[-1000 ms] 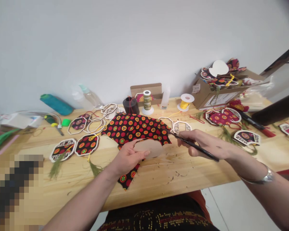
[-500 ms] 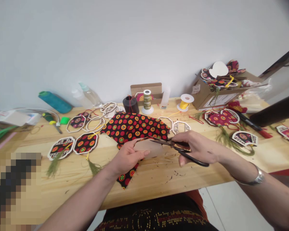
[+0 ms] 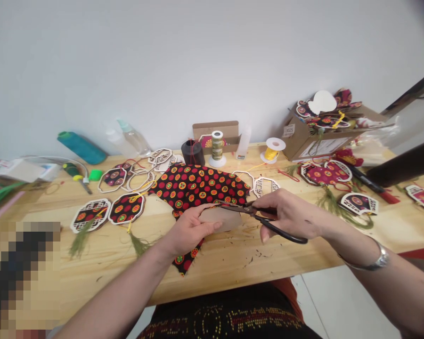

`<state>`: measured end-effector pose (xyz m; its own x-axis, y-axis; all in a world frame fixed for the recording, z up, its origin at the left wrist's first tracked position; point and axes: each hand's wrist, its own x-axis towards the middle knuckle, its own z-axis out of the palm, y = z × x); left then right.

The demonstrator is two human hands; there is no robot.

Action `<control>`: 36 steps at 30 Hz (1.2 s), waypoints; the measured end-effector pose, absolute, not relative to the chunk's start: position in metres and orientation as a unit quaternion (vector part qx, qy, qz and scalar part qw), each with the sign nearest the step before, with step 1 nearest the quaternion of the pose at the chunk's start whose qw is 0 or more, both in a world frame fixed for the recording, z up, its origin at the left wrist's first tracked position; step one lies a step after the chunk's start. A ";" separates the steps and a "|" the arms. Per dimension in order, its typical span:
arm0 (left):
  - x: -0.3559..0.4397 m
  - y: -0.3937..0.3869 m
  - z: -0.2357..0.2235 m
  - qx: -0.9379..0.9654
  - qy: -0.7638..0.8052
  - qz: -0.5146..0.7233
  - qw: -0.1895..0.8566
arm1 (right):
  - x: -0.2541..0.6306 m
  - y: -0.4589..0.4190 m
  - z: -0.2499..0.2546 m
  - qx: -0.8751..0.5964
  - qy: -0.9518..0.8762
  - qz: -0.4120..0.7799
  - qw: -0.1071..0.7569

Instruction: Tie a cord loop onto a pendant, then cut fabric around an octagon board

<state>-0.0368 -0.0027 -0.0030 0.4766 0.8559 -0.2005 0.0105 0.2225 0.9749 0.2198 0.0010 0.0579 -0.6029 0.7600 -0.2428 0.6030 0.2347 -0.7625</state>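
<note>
Between thumb and fingers, my left hand (image 3: 194, 228) pinches a plain pale grey-beige piece (image 3: 229, 220), like card, with a rounded edge. My right hand (image 3: 286, 214) is wrapped round the black-handled scissors (image 3: 277, 230). Their blades point left along the far edge of the pale piece, close to my left fingertips; whether they are fully closed cannot be made out. Black fabric (image 3: 201, 181) with red dots and flowers lies just behind the blades, and a tip of it shows below my left hand. Small dark scraps (image 3: 257, 256) are scattered on the table under the scissors.
Tasselled ornaments (image 3: 127, 208) and wooden frames (image 3: 139, 180) lie on the left. Thread spools (image 3: 217, 149) and a yellow cord spool (image 3: 273, 150) stand behind the fabric. A full cardboard box (image 3: 321, 139), more ornaments (image 3: 356, 202) and a black pole (image 3: 406, 160) are on the right.
The pale piece has tilted a little in my left hand and looks darker. The scissors stay at its far edge, with my hands almost in the same place.
</note>
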 end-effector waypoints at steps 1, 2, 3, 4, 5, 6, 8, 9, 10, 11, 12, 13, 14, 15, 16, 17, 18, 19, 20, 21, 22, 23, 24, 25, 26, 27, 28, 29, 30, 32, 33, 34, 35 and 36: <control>-0.037 -0.003 -0.002 0.540 0.404 0.313 0.668 | 0.221 0.001 0.058 -0.438 -0.779 0.439 0.089; -0.037 -0.003 -0.002 0.542 0.405 0.312 0.667 | 0.222 0.001 0.057 -0.439 -0.777 0.442 0.087; -0.037 -0.003 -0.002 0.543 0.405 0.311 0.667 | 0.223 0.001 0.057 -0.440 -0.775 0.445 0.085; -0.037 -0.003 -0.003 0.543 0.405 0.309 0.668 | 0.224 0.001 0.056 -0.440 -0.773 0.449 0.082; -0.037 -0.004 -0.003 0.542 0.406 0.307 0.669 | 0.225 0.001 0.056 -0.441 -0.773 0.450 0.079; -0.037 -0.004 -0.003 0.542 0.408 0.305 0.669 | 0.225 0.001 0.056 -0.441 -0.773 0.450 0.076; -0.036 -0.004 -0.004 0.543 0.408 0.307 0.667 | 0.226 0.001 0.056 -0.444 -0.774 0.446 0.071; -0.036 -0.004 -0.004 0.545 0.407 0.309 0.665 | 0.226 0.001 0.057 -0.446 -0.775 0.443 0.069; -0.036 -0.004 -0.004 0.548 0.407 0.310 0.662 | 0.226 0.001 0.058 -0.448 -0.775 0.441 0.067; -0.036 -0.003 -0.004 0.551 0.407 0.310 0.659 | 0.226 0.001 0.059 -0.450 -0.775 0.440 0.064; -0.035 -0.003 -0.004 0.555 0.407 0.309 0.656 | 0.227 0.001 0.061 -0.451 -0.773 0.441 0.062; -0.035 -0.003 -0.003 0.558 0.408 0.307 0.654 | 0.227 0.001 0.062 -0.452 -0.772 0.443 0.058; -0.035 -0.003 -0.003 0.560 0.408 0.304 0.653 | 0.227 0.001 0.063 -0.454 -0.770 0.446 0.052; -0.035 -0.003 -0.002 0.562 0.408 0.302 0.653 | 0.227 0.001 0.065 -0.456 -0.767 0.449 0.046; -0.035 -0.003 -0.002 0.564 0.408 0.301 0.652 | 0.227 0.001 0.066 -0.459 -0.764 0.452 0.040; -0.036 -0.003 -0.001 0.564 0.407 0.300 0.653 | 0.227 0.001 0.066 -0.462 -0.761 0.453 0.036; -0.036 -0.003 -0.001 0.565 0.405 0.300 0.653 | 0.227 0.001 0.067 -0.466 -0.760 0.453 0.033; -0.036 -0.003 -0.001 0.565 0.404 0.299 0.654 | 0.227 0.001 0.068 -0.468 -0.758 0.452 0.031; -0.036 -0.004 -0.001 0.565 0.403 0.298 0.656 | 0.227 0.001 0.069 -0.470 -0.758 0.450 0.031; -0.036 -0.004 -0.001 0.564 0.402 0.297 0.657 | 0.227 0.001 0.070 -0.472 -0.759 0.447 0.031; -0.037 -0.004 -0.002 0.563 0.402 0.296 0.659 | 0.227 0.001 0.070 -0.472 -0.762 0.443 0.032; -0.037 -0.004 -0.003 0.561 0.402 0.296 0.660 | 0.227 0.001 0.071 -0.473 -0.765 0.437 0.032; -0.037 -0.004 -0.004 0.560 0.401 0.294 0.663 | 0.227 0.001 0.072 -0.472 -0.768 0.431 0.031; -0.037 -0.004 -0.004 0.560 0.398 0.290 0.666 | 0.227 0.001 0.072 -0.471 -0.772 0.426 0.029; -0.037 -0.004 -0.005 0.560 0.394 0.286 0.670 | 0.228 0.002 0.073 -0.470 -0.775 0.422 0.024; -0.037 -0.004 -0.005 0.560 0.389 0.281 0.675 | 0.229 0.002 0.073 -0.469 -0.777 0.420 0.018; -0.037 -0.004 -0.004 0.561 0.383 0.275 0.680 | 0.230 0.002 0.073 -0.469 -0.778 0.418 0.011; -0.036 -0.004 -0.003 0.562 0.377 0.270 0.685 | 0.231 0.002 0.073 -0.469 -0.779 0.415 0.003; -0.036 -0.004 -0.002 0.563 0.373 0.265 0.688 | 0.232 0.003 0.073 -0.469 -0.782 0.411 -0.005; -0.036 -0.003 0.001 0.565 0.369 0.255 0.692 | 0.232 0.003 0.073 -0.468 -0.790 0.395 -0.015; -0.035 -0.003 0.002 0.565 0.370 0.253 0.693 | 0.232 0.004 0.073 -0.469 -0.796 0.383 -0.018; -0.035 -0.003 0.003 0.564 0.372 0.252 0.692 | 0.232 0.004 0.074 -0.470 -0.801 0.371 -0.022; -0.035 -0.003 0.004 0.563 0.374 0.254 0.691 | 0.232 0.005 0.075 -0.471 -0.805 0.360 -0.025; -0.035 -0.003 0.005 0.562 0.376 0.256 0.691 | 0.231 0.005 0.076 -0.472 -0.808 0.352 -0.028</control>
<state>-0.0346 -0.0026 0.0045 0.5858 0.7766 -0.2318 0.0684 0.2376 0.9689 0.2312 0.0048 0.0756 -0.5523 0.7437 -0.3767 0.7825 0.3066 -0.5419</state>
